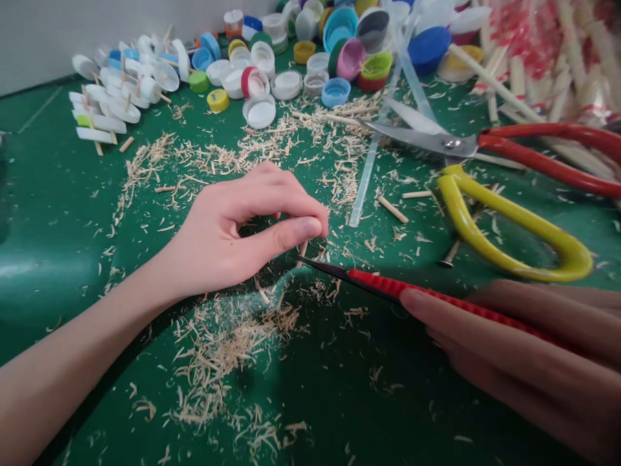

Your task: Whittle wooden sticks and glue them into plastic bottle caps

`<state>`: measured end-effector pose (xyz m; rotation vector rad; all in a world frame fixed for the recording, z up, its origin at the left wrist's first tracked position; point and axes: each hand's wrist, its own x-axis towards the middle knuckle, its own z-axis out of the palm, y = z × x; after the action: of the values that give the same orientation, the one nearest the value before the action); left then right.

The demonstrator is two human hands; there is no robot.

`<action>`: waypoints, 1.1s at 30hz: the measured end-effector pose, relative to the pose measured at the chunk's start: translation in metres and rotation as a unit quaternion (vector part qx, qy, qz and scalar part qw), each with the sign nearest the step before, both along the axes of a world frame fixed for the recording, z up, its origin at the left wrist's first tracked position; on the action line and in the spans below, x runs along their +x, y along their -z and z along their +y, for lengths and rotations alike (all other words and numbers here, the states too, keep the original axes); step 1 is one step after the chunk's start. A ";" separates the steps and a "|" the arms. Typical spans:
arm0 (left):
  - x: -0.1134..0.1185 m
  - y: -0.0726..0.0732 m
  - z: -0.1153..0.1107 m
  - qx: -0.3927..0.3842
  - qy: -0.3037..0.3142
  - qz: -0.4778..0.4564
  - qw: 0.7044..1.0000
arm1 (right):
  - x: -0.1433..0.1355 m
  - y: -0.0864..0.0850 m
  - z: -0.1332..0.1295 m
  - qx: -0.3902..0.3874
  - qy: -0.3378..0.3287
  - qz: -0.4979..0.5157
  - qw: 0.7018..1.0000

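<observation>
Between thumb and forefinger, my left hand (242, 226) pinches a short thin wooden stick (303, 248), whose lower end pokes out below the fingertips. My right hand (528, 362) is wrapped round the red ribbed handle of a craft knife (436, 298). The knife's dark narrow blade points left, its tip at the stick's lower end; whether it bites into the wood I cannot tell. Curled wood shavings (228, 349) lie on the green tabletop under and around my left hand.
Scissors (451, 144) with red and yellow handles lie open at the right, near a nail (451, 252). Several bottle caps (286, 84) pile up at the back. Caps threaded on sticks (116, 97) stand back left; bagged wooden sticks (557, 65) lie back right. A clear plastic strip (366, 178) lies mid-table.
</observation>
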<state>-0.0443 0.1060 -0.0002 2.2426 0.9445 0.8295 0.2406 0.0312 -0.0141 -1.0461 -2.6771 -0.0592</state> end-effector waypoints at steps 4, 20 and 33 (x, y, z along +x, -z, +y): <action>0.000 0.000 0.001 0.003 0.000 0.006 1.000 | 0.001 0.002 0.003 -0.009 -0.042 0.007 0.999; 0.000 0.000 0.000 -0.002 0.012 -0.014 1.000 | -0.004 -0.002 0.004 -0.030 -0.034 0.046 0.998; 0.001 0.001 0.002 0.032 0.027 -0.028 0.999 | -0.002 0.003 0.005 -0.005 -0.020 0.064 0.998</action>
<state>-0.0432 0.1085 -0.0011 2.2764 0.8391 0.9042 0.2384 0.0362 -0.0171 -0.9641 -2.5850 0.0265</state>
